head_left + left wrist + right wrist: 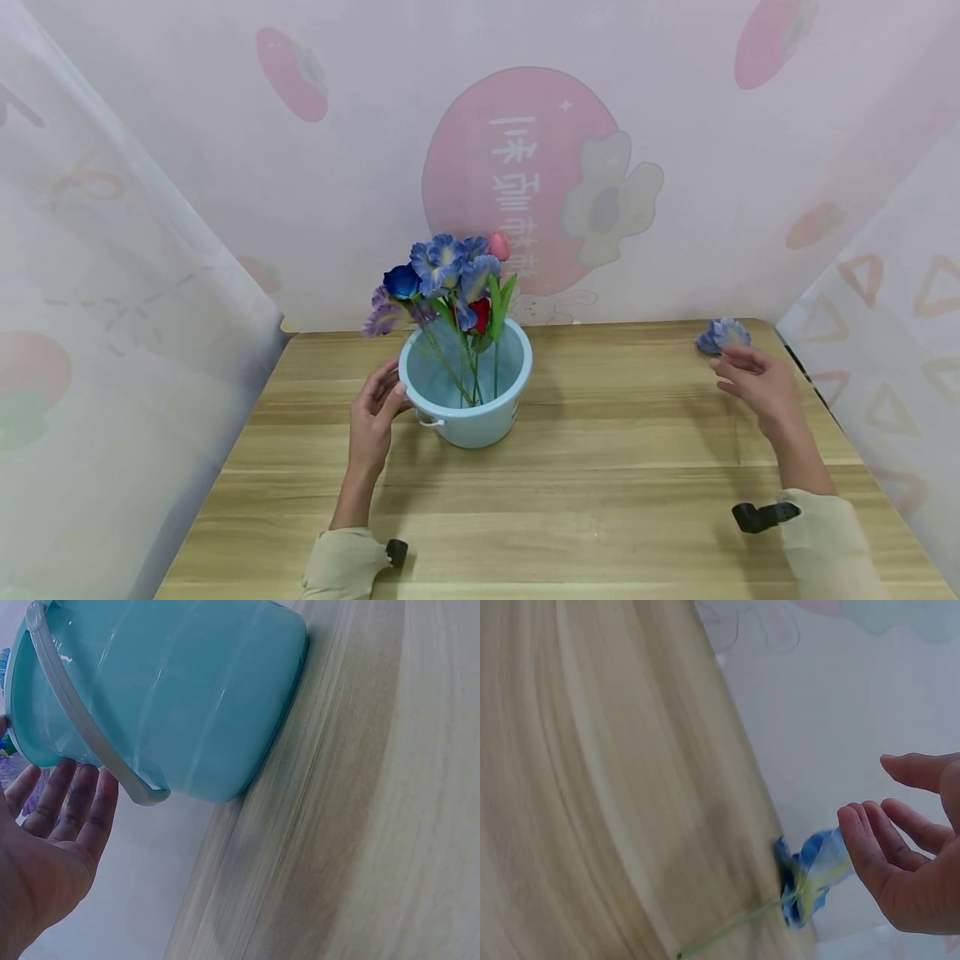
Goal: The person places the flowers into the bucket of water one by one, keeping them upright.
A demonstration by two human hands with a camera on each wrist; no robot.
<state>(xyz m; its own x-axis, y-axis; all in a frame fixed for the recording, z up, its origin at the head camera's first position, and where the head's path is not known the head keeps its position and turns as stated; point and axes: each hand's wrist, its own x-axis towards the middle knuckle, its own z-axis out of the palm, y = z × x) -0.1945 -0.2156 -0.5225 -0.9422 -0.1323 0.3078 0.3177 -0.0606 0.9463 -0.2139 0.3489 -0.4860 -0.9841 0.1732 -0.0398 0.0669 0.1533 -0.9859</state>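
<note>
A light-blue bucket (pixel 480 427) with a pale handle (pixel 90 735) stands upright and holds several artificial flowers. Blue irises (pixel 442 262), a blue rose (pixel 402 282), a red flower (pixel 480 316), a pink tulip (pixel 498 246) and a purple flower (pixel 384 317) rise above its rim. My left hand (pixel 375 412) touches the bucket's left side at the rim, its fingers only slightly bent. Near the table's right back corner lies a single blue iris (pixel 810 874) with a thin green stem. Beside that bloom my right hand (pixel 915 847) hovers, thumb apart from the fingers, holding nothing.
Everything stands on a wood-grain table (pixel 600 500). Pale printed curtains (pixel 360 167) rise behind the table and along both sides. A black wrist strap device (pixel 761 517) sits on the right sleeve, another (pixel 397 552) on the left.
</note>
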